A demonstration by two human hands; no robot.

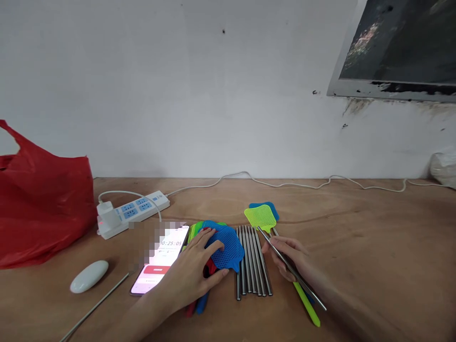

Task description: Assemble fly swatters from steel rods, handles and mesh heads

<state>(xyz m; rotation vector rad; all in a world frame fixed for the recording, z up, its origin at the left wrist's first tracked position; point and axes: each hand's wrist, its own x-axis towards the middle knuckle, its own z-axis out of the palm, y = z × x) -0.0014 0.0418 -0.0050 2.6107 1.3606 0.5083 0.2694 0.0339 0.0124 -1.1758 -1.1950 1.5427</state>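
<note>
From my head camera, the right hand is closed on a slim metal rod, pinched between thumb and fingers and slanting across the palm. That grip, I judge, suits something thin and smooth: it steers the rod while leaving both ends free.

My left hand lies with fingers spread over a blue mesh head, wrapped round nothing that I can see; the light touch probably steadies the loose pile beneath. Green mesh shows at the pile's far edge, and a red handle and a blue handle poke out below the wrist.

Between the hands, the remaining rods lie side by side on the table, likely lined up so each can be taken singly. Beyond the right hand sits a lime mesh head overlapping another blue one, with a lime handle emerging nearer me. The phone lies just left of the pile, its running figures facing up, presumably to be readable.
</note>
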